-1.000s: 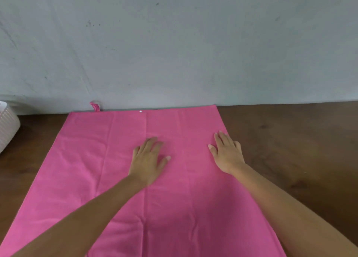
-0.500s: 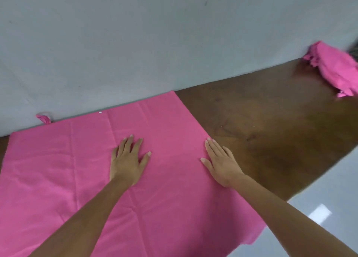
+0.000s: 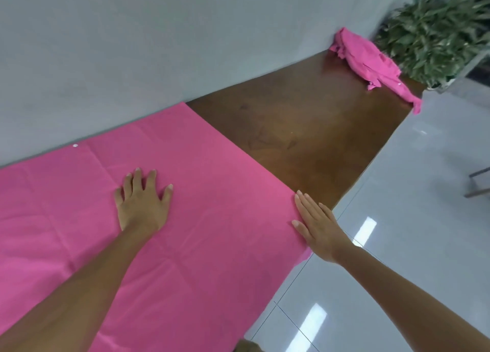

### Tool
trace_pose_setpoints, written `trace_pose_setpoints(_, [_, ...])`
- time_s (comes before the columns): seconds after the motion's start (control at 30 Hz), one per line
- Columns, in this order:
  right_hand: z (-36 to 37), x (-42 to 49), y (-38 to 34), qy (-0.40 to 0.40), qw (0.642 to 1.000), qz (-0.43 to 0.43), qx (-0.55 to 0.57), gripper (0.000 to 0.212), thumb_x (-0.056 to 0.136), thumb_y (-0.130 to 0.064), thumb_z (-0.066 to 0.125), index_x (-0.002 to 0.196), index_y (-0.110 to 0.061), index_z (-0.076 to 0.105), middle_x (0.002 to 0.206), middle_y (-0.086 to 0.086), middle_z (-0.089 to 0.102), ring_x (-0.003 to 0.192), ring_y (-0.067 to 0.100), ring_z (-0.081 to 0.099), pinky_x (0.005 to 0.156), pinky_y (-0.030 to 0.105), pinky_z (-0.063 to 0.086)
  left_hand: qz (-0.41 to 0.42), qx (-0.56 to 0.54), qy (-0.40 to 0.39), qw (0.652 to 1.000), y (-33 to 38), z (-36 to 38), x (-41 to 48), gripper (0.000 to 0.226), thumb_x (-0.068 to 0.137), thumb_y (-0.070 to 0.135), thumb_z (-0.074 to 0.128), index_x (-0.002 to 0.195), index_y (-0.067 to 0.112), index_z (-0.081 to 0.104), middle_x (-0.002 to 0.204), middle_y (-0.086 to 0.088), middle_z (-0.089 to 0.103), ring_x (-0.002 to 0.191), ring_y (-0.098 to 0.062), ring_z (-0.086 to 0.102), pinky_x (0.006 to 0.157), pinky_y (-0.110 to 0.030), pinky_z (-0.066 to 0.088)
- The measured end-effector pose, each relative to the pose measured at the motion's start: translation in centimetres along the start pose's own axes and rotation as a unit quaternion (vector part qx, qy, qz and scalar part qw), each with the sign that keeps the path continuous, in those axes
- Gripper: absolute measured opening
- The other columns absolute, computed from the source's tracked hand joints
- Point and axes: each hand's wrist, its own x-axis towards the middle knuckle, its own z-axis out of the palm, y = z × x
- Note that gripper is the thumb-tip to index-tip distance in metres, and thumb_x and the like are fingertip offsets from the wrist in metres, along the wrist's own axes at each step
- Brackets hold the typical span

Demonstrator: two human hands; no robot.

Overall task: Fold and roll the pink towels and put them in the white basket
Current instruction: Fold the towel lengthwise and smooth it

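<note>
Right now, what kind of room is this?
Likely an office or lobby, hard to say: a wooden table against a plain grey wall, shiny floor tiles, and a potted plant.

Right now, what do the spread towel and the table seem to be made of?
Spread towel: thin, smooth pink cloth, possibly microfibre; it lies flat with sharp fold creases. Table: dark brown wood or veneer, slightly glossy, with faint scuff marks.

a dark brown wooden table (image 3: 305,139) is bearing a pink towel (image 3: 212,219) lying spread flat over its left part, while a crumpled heap of pink towels (image 3: 368,57) is sitting well apart at its far right end, one tail hanging over the edge
</note>
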Motion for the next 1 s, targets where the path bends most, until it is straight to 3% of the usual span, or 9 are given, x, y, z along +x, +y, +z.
trace_pose_setpoints(0.27, [1.6,-2.2,0.0,0.035,0.995,0.078,0.052,0.088,0.085,-0.078,-0.017,0.156,-0.026,-0.016,0.167,-0.009,-0.015,0.152,0.007,-0.018,0.127,0.042,0.002,0.017,-0.004,-0.014,1.000,0.0,-0.3,0.1,0.065,0.102,0.057,0.032,0.155,0.018,0.034,0.162,-0.018,0.025,0.150,-0.039,0.019,0.119,-0.059,0.019])
trace_pose_setpoints(0.47, [2.6,-2.1,-0.4,0.046,0.988,0.121,0.089,0.092,0.083,-0.081,-0.015,0.154,-0.022,-0.022,0.168,-0.001,-0.019,0.153,0.012,-0.019,0.127,0.043,0.000,0.100,-0.083,0.027,0.991,2.1,-0.1,0.5,0.040,0.097,0.023,0.057,0.135,0.011,0.059,0.147,-0.016,0.047,0.136,-0.038,0.038,0.112,-0.055,0.028])
trace_pose_setpoints(0.63, [2.3,-2.0,-0.5,0.054,0.985,0.138,0.089,0.093,0.089,-0.079,-0.006,0.161,-0.021,-0.003,0.170,-0.004,-0.005,0.156,0.014,-0.007,0.123,0.048,0.006,0.215,-0.122,-0.008,0.969,7.4,-0.5,2.7,0.027,0.098,0.017,0.058,0.124,0.013,0.065,0.135,-0.006,0.058,0.126,-0.032,0.047,0.102,-0.045,0.035])
trace_pose_setpoints(0.8, [0.2,-1.5,0.9,0.069,0.978,0.156,0.117,0.061,0.103,-0.056,0.026,0.155,-0.025,0.033,0.164,-0.006,0.027,0.150,0.014,0.023,0.119,0.048,0.016,0.288,-0.140,-0.073,0.944,12.6,-0.6,6.2,0.009,0.095,0.005,0.058,0.099,0.005,0.066,0.103,-0.012,0.063,0.093,-0.031,0.061,0.088,-0.044,0.051])
trace_pose_setpoints(0.9, [-0.7,-0.8,2.1,0.107,0.975,0.143,0.131,0.039,0.106,-0.038,0.042,0.141,-0.024,0.053,0.151,-0.006,0.046,0.138,0.014,0.038,0.112,0.043,0.025,0.294,-0.120,-0.105,0.942,15.3,-1.0,7.8,0.010,0.097,0.006,0.056,0.102,0.003,0.065,0.107,-0.015,0.062,0.098,-0.032,0.059,0.090,-0.040,0.048])
trace_pose_setpoints(1.0, [-1.2,-0.1,2.7,0.127,0.970,0.140,0.155,0.025,0.101,-0.030,0.056,0.125,-0.025,0.062,0.140,-0.005,0.054,0.130,0.017,0.044,0.108,0.042,0.030,0.277,-0.076,-0.145,0.947,17.7,-1.5,9.4,0.025,0.100,0.011,0.054,0.123,0.005,0.062,0.126,-0.013,0.058,0.113,-0.030,0.058,0.096,-0.037,0.046])
